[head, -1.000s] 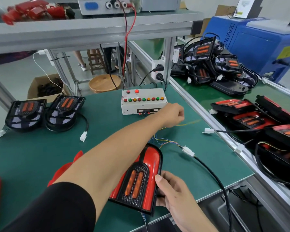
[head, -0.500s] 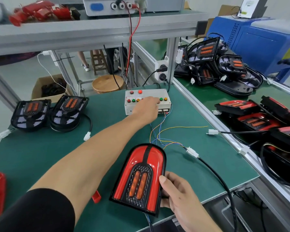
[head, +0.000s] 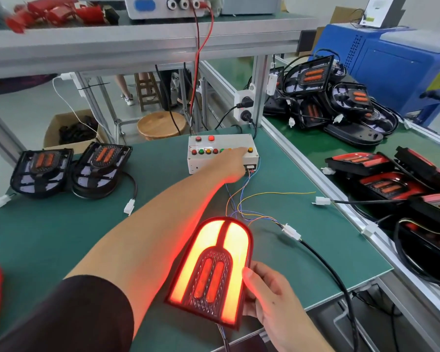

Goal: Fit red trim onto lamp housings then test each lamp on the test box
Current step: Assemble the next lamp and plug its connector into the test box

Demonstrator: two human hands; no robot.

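At lower centre, the right hand (head: pixel 269 298) grips the glowing red lamp (head: pixel 214 268) by its edge, tilting it up for viewing, while the left hand (head: pixel 233 165) reaches up-frame, fingers pressing the test box (head: pixel 196 161) buttons.

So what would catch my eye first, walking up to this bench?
The glowing red lamp at the near edge of the green table, held by the right hand. Then the left hand reaching to the buttons on the white test box behind it.
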